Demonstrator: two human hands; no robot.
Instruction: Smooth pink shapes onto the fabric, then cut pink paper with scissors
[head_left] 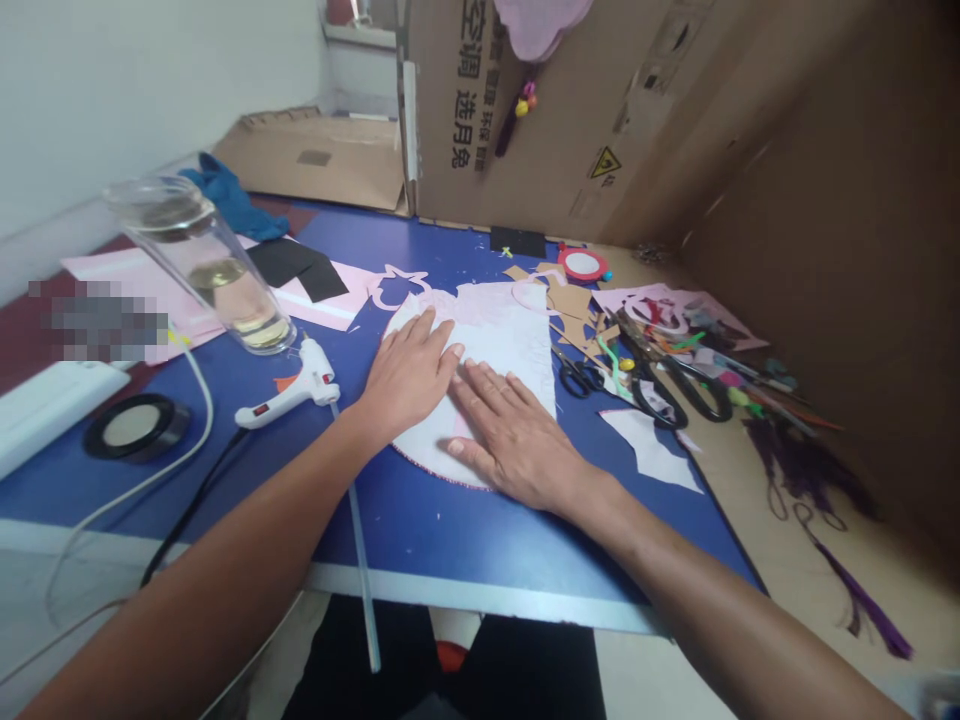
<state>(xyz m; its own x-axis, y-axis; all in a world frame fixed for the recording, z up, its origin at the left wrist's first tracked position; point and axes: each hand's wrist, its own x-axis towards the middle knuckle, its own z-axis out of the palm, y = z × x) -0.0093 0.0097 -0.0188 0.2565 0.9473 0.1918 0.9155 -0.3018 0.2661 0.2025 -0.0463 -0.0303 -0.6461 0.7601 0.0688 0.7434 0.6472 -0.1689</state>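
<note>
A white, rounded fabric piece [501,345] with a pink dotted edge lies on the blue table [420,530]. My left hand [409,378] lies flat on its left part, fingers stretched out and together. My right hand [514,435] presses flat on its lower middle, fingers spread toward the left. Neither hand holds anything. A white glue gun [294,386] lies just left of my left wrist, and a clear glue stick [361,560] runs down past the table's front edge.
A clear glass jar [202,265] stands at the left, near a black tape roll [135,427] and a white power strip [45,400]. Black scissors [581,378], cardboard scraps [574,305], a red-rimmed round mirror [583,264] and purple tassels [806,470] lie right. Cardboard boxes [540,120] stand behind.
</note>
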